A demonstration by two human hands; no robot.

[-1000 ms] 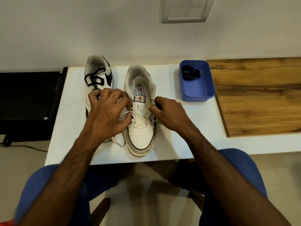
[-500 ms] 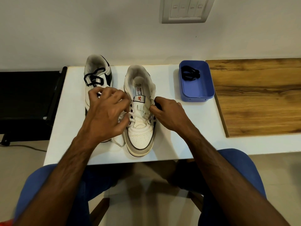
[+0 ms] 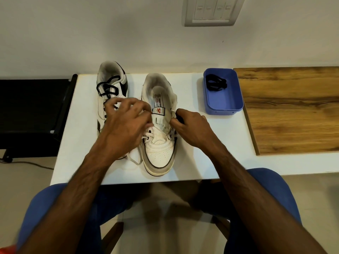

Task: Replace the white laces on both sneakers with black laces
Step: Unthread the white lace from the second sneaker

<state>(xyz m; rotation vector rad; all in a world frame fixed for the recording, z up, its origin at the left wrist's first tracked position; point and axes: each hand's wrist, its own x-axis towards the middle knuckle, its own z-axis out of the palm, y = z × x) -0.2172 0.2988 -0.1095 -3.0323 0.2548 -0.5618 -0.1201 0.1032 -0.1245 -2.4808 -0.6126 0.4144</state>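
Observation:
Two white sneakers stand on the white table (image 3: pixel 211 153), toes toward me. The left sneaker (image 3: pixel 111 85) wears a black lace. The right sneaker (image 3: pixel 159 147) still has a white lace (image 3: pixel 134 161) in its lowest eyelets, and its loose end trails on the table by the toe. My left hand (image 3: pixel 126 125) hovers over the right sneaker's left eyelets with curled, blurred fingers; what they pinch is hidden. My right hand (image 3: pixel 190 127) grips the sneaker's right side at the upper eyelets. A coiled black lace (image 3: pixel 216 83) lies in the blue tray (image 3: pixel 224 105).
A wooden board (image 3: pixel 293 110) covers the right part of the table beside the tray. A black stand (image 3: pixel 31 110) sits left of the table. A switch panel (image 3: pixel 211 11) is on the wall. My knees in blue trousers are under the table's front edge.
My left hand has shifted up along the right sneaker's left eyelets, and more of the tongue shows without lace across it. My right hand has stayed on the sneaker's right side.

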